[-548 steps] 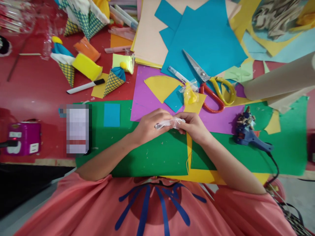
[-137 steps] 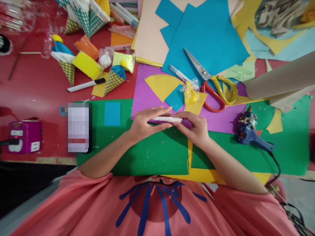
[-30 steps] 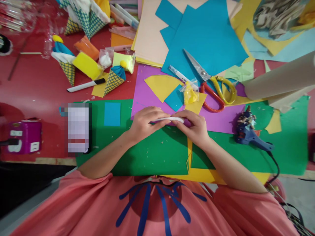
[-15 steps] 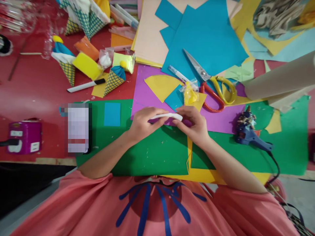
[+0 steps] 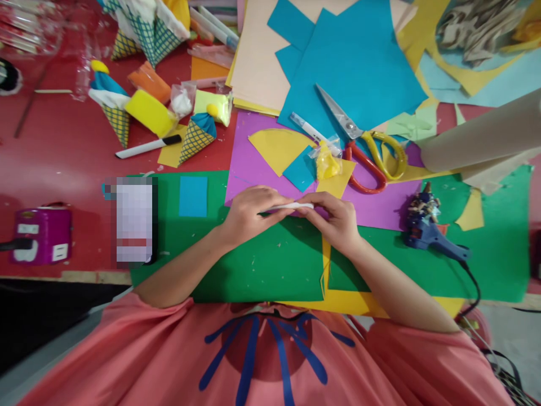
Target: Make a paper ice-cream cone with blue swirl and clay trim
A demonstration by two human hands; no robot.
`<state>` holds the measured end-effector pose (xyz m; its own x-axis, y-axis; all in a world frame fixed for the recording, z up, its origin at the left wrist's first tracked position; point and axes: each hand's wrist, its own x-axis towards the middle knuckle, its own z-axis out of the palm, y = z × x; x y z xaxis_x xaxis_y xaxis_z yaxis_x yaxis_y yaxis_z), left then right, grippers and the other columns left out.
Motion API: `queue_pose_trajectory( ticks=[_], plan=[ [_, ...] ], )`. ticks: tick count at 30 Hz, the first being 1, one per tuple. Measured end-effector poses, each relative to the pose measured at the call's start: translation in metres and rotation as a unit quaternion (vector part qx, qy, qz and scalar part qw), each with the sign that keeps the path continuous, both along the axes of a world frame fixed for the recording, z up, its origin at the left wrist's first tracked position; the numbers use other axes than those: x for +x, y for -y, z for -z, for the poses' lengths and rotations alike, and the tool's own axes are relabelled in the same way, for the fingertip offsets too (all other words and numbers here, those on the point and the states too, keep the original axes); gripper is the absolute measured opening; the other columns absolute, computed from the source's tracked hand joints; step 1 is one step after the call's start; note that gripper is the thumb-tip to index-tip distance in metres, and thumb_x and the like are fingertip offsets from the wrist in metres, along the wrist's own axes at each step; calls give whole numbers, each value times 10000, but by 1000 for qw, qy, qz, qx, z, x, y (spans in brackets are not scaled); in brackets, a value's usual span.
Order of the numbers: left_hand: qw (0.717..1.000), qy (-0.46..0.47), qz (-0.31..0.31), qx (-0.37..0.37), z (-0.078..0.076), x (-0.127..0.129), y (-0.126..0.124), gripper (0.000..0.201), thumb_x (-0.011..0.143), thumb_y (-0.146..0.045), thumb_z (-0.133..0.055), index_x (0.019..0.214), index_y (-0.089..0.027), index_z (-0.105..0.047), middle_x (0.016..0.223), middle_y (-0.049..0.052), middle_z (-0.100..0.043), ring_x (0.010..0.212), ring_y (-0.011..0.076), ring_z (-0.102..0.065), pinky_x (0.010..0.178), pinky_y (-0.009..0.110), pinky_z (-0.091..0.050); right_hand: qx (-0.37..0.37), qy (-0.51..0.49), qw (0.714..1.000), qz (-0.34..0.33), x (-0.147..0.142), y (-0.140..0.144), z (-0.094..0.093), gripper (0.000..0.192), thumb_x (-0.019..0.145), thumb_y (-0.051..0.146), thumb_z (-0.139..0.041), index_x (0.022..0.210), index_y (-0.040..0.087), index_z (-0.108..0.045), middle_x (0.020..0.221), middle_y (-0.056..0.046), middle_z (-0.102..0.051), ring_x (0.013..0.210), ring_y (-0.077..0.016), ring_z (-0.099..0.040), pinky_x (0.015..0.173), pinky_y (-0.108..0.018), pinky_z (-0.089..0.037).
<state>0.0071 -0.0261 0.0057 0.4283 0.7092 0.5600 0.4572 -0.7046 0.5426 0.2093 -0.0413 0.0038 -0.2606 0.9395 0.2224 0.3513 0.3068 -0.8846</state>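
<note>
A thin strip of white modelling clay [image 5: 289, 206] stretches between my two hands, held above the green sheet [image 5: 262, 265]. My left hand [image 5: 249, 213] pinches its left part between thumb and fingers. At the other end my right hand [image 5: 333, 215] grips it the same way, its fingertips almost touching the left ones. Part of the strip is hidden by the fingers. Just beyond lie a yellow paper fan shape [image 5: 279, 148], a blue paper piece [image 5: 299, 169] and a small bag of yellow clay [image 5: 328, 163] on the purple sheet [image 5: 249, 163].
Scissors [image 5: 350, 131] with red and yellow handles lie behind my right hand. A blue glue gun [image 5: 435, 237] rests at right, near a pale cylinder [image 5: 482, 135]. Checked paper cones [image 5: 196, 140], a marker [image 5: 147, 148] and yellow clay [image 5: 150, 113] are at left, beyond a phone [image 5: 134, 220].
My hands have drawn slightly closer together at the fingertips. The white strip, bent and broad-looking before, now appears straighter and thinner, with more of it covered by fingers.
</note>
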Motion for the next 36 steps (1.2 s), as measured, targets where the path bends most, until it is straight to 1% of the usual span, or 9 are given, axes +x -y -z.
queue_pose_trajectory(
  ticks=[6, 10, 14, 18, 23, 28, 29, 32, 36],
  plan=[
    [1000, 15, -21, -2, 3, -1, -1, 84, 825, -217, -709, 900, -180, -719, 797, -4, -769, 751, 103, -708, 768, 212, -541, -40, -72, 996, -30, 1, 1, 6, 473, 811, 371, -734, 1230, 220, -575, 1017, -52, -753, 826, -157, -729, 708, -259, -597],
    [1000, 1, -31, -3, 1, -2, 0, 217, 841, -306, -693, 1023, -189, -717, 854, 6, -775, 777, 110, -714, 780, 215, -550, -7, -31, 999, 11, 0, 0, 5, 186, 852, 271, -688, 1027, 209, -669, 847, -15, -751, 681, -123, -701, 628, -227, -574],
    [999, -14, -31, -39, -2, -2, 2, 444, 808, -413, -712, 1159, -146, -658, 911, 47, -771, 788, 125, -715, 742, 218, -553, 5, -16, 1000, 5, 0, -1, 1, 129, 847, 249, -695, 971, 214, -694, 859, -4, -764, 642, -105, -688, 625, -212, -568],
    [1000, -21, -12, -15, -3, 1, 2, 217, 838, -319, -695, 990, -163, -685, 877, 32, -773, 772, 119, -716, 742, 214, -543, 5, -10, 1000, -16, -1, -2, -1, 121, 862, 267, -681, 961, 207, -715, 868, -11, -776, 680, -112, -711, 622, -201, -564],
    [1000, -14, -3, -5, -3, 1, 0, 126, 847, -256, -687, 942, -174, -682, 847, 11, -770, 776, 116, -714, 763, 218, -534, -6, -24, 1000, -17, 0, 0, 1, 148, 879, 322, -659, 962, 212, -713, 859, -10, -780, 732, -126, -737, 656, -203, -574],
    [1000, 2, -12, -23, -3, 0, -1, 82, 853, -247, -680, 902, -183, -692, 782, -1, -759, 698, 98, -686, 700, 210, -515, -21, -59, 997, -41, 2, -1, 5, 484, 809, 383, -734, 1244, 226, -590, 977, -39, -773, 833, -159, -742, 749, -258, -596],
    [1000, 4, -14, -23, -2, 0, -2, 79, 855, -249, -677, 898, -184, -693, 779, 0, -758, 701, 99, -686, 705, 211, -517, -10, -52, 998, -44, 2, -2, 5, 482, 807, 367, -738, 1244, 228, -591, 1007, -47, -767, 858, -164, -739, 770, -269, -596],
    [999, -3, -18, -31, -2, -1, -1, 110, 872, -275, -657, 910, -181, -698, 798, 10, -760, 726, 105, -690, 712, 214, -520, 30, -17, 999, -41, 2, -2, 4, 263, 853, 263, -688, 1113, 233, -667, 985, -41, -765, 832, -151, -728, 762, -259, -591],
    [997, -26, -17, -67, -3, -1, -1, 282, 843, -408, -676, 992, -169, -695, 853, 43, -760, 727, 119, -671, 668, 225, -506, 19, -7, 999, -26, 1, -2, 3, 169, 877, 256, -651, 1037, 232, -701, 944, -31, -772, 785, -143, -729, 733, -252, -596]
  ],
)
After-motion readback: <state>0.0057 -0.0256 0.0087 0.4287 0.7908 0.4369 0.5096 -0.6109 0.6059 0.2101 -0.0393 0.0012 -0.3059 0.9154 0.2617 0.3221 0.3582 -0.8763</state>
